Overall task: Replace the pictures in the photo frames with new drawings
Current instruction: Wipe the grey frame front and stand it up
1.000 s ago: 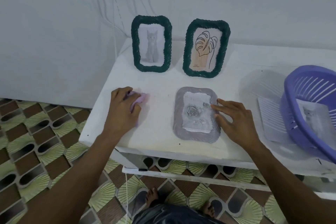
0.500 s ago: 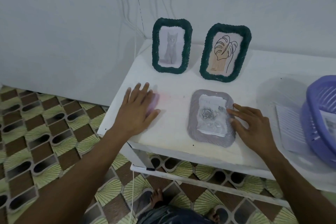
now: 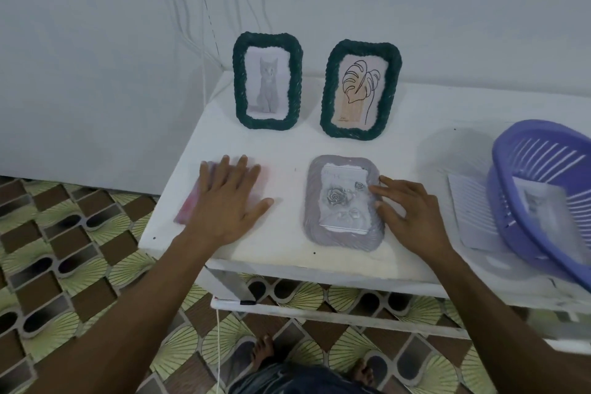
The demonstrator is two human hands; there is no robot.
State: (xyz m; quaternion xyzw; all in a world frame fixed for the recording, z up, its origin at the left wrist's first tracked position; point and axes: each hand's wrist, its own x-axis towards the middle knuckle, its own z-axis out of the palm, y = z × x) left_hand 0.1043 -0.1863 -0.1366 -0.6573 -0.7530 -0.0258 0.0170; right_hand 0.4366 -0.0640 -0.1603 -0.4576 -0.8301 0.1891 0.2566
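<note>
White wall behind, patterned floor tiles (image 3: 73,249) below, and between them the white bench (image 3: 287,144) where I am working. At the back the cat frame (image 3: 267,81) and the leaf frame (image 3: 360,89) stand upright side by side, both with green braided borders.

Closer to me the grey frame (image 3: 315,217) lies flat and face up, with the rose drawing (image 3: 339,198) showing in its window. I cannot tell whether the paper is tucked in behind the border or only resting there.

My right hand (image 3: 412,211) sits just beside the frame. Its fingers are loosely bent, the tips touching the right border and gripping nothing. My left hand (image 3: 228,201) lies flat with straight fingers, pressing a pink sheet (image 3: 188,211) down near the bench's left edge. That sheet is too blurred to say whether it is paper or cloth.

The grey frame looks light to me, and its ribbed border should give my fingertips good purchase. I would take it by the two long sides, thumb under one edge, rather than press on the middle. The drawing looks thin and floppy and would probably crease or tear at its ragged top edge, so I would slide it out by a corner.

On my right, a purple basket (image 3: 543,150) holds another picture and rests on a lined paper (image 3: 473,211).
</note>
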